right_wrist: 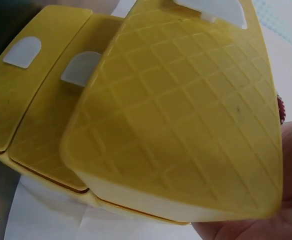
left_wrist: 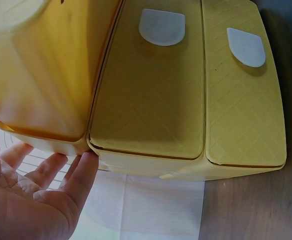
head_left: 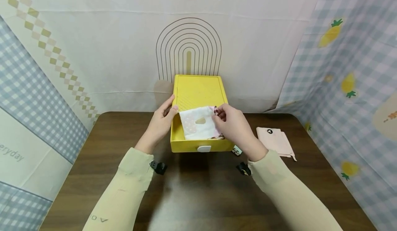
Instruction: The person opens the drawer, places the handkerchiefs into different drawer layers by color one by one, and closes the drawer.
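Observation:
A yellow drawer cabinet (head_left: 200,90) stands against the back cloth, its top drawer (head_left: 186,146) pulled out. Inside the drawer lies a white fabric piece (head_left: 192,129) with a pinkish side, tilted up over the front. My right hand (head_left: 231,121) is at the drawer's right side and pinches a dark red beaded loop (head_left: 215,111) beside the fabric's corner. The loop's edge (right_wrist: 281,109) also shows in the right wrist view; the drawer front hides most of the fingers there. My left hand (head_left: 161,121) rests against the cabinet's left side, fingers extended along it and thumb at the drawer's edge.
On the brown table (head_left: 198,196), a folded pale pink cloth (head_left: 274,141) lies right of the cabinet. A small mint-coloured item (head_left: 237,150) is partly hidden by my right forearm. Two lower drawers (left_wrist: 151,90) are closed, with white tabs.

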`<state>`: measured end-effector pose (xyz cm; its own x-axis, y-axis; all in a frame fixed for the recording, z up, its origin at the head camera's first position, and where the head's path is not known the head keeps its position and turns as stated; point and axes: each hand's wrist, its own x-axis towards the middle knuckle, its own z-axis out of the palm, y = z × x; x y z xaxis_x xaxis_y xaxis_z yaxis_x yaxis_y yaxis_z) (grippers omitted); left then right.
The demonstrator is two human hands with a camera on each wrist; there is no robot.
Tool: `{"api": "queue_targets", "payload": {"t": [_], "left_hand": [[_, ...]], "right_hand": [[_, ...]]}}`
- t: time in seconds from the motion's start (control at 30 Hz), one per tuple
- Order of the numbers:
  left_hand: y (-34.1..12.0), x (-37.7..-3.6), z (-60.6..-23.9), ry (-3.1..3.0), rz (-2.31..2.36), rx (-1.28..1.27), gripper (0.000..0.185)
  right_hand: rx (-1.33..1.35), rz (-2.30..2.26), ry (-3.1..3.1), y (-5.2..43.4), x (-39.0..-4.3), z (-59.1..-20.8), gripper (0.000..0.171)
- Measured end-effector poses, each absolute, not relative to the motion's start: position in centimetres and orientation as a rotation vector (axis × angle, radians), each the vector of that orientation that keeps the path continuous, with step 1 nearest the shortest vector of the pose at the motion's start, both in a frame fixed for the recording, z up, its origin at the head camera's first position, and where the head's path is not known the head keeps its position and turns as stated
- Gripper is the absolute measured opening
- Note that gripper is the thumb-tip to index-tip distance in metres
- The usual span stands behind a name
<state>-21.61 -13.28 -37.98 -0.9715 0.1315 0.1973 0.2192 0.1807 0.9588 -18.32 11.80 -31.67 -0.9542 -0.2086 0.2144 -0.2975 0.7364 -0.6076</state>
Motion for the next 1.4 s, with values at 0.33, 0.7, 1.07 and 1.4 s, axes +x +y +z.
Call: {"api": "queue_targets", "payload": {"t": [0.33, 0.7, 1.07, 1.4], "left_hand": [[-13.1, -21.0, -37.1, -2.363, -1.982, -0.341, 0.058], [-12.8, -19.4, -35.0, -2.394, -1.925, -0.358, 0.056], [-12.8, -19.4, -35.0, -2.396, -1.932, -0.339, 0.056], [-12.8, -19.7, -35.1, -2.39, -1.95, -0.337, 0.056]], "right_hand": [[0.431, 0.937, -2.951, 10.2, -19.0, -32.1, 0.015], [0.376, 0.583, -3.079, 9.7, -19.0, -31.7, 0.045], [0.355, 0.82, -2.925, 10.6, -17.5, -31.4, 0.023], [0.429, 1.166, -2.596, 11.8, -15.4, -31.5, 0.024]]}}
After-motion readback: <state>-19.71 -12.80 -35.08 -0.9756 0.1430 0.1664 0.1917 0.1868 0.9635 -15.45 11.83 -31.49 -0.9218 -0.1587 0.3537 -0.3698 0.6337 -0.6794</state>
